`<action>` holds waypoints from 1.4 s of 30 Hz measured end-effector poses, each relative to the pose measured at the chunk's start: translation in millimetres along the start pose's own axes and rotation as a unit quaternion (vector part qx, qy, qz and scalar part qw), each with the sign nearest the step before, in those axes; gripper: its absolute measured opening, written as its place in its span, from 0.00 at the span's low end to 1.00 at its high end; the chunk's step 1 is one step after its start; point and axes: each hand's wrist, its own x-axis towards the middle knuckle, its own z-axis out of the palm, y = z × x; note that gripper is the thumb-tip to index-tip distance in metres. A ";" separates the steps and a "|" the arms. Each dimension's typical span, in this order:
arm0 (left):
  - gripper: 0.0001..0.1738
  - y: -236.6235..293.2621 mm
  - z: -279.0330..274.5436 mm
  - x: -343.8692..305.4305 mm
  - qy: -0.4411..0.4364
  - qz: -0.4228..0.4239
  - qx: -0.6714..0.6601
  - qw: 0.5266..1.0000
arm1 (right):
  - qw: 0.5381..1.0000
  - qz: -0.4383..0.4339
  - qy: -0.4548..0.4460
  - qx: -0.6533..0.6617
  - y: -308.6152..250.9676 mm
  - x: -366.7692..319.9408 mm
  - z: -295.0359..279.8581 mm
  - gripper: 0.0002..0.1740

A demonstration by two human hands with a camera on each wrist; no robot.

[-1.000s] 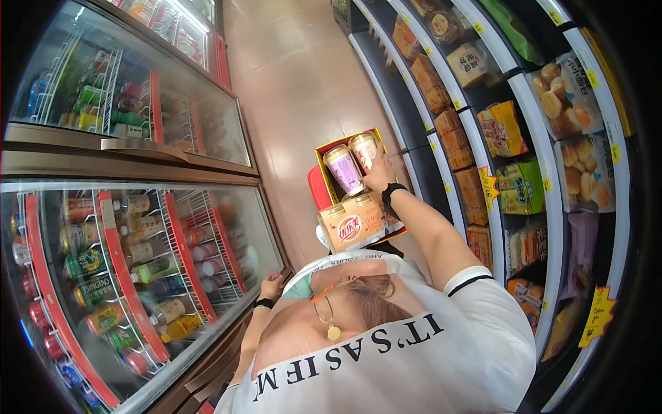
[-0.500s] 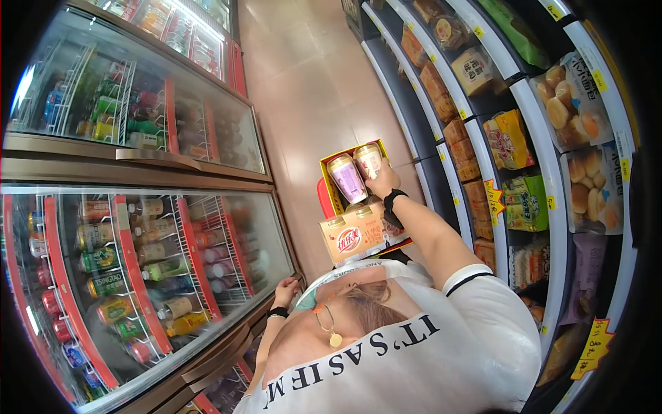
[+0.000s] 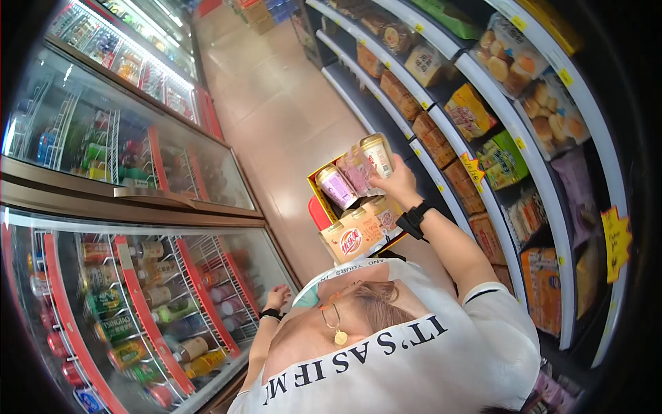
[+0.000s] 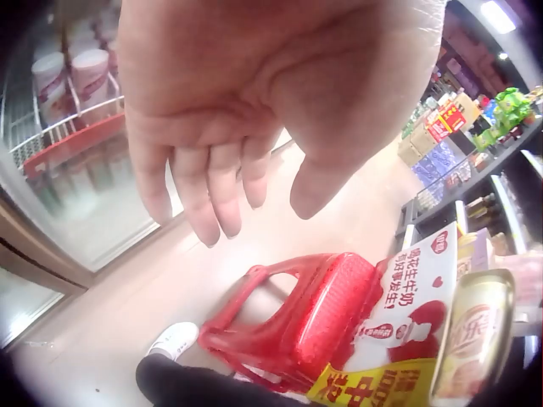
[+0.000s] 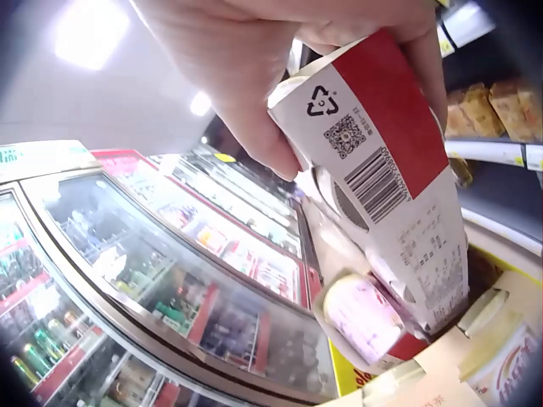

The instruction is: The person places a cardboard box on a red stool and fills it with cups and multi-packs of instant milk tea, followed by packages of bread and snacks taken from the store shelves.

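Note:
In the head view my right hand (image 3: 400,183) grips a cup pack (image 3: 377,157) at its far end, tilted up above a yellow-edged box (image 3: 314,188). In the right wrist view the thumb and fingers of my right hand (image 5: 280,76) hold the pack's white and red end panel (image 5: 382,161), which bears a barcode. A purple cup (image 3: 338,188) shows beside the pack's pink panel. Nearer my body stands an orange cup pack (image 3: 355,238). My left hand (image 3: 277,298) is empty beside the fridge door; its fingers look relaxed in the left wrist view (image 4: 271,102).
Glass-door drinks fridges (image 3: 186,162) line the left side. Shelves (image 3: 476,159) of packaged bread and snacks run along the right. A red plastic basket or stand (image 4: 314,309) touches the white and yellow box. Stacked boxes (image 3: 255,14) stand down the aisle.
My right hand has raised the cup pack, which now tilts higher and shows a pink panel. The head view has turned, with the shelves shifted left. My left hand sits slightly lower in view.

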 end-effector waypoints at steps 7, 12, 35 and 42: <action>0.18 53.8 -16.3 25.9 -0.025 -0.011 0.065 0.998 | 0.938 -0.078 0.130 0.311 -24.9 -89.5 -89.2 0.33; 0.16 54.2 -15.3 64.6 -0.107 0.009 0.152 0.982 | 0.861 -0.116 0.231 0.438 -57.1 -177.5 -142.7 0.32; 0.22 300.6 273.0 -225.3 -0.311 0.552 0.060 0.771 | 0.694 -0.306 0.592 0.271 -28.4 -326.6 -296.8 0.36; 0.43 324.9 375.1 -412.1 -0.457 0.695 0.008 0.555 | 0.705 -0.339 0.570 0.251 -34.8 -310.9 -338.6 0.42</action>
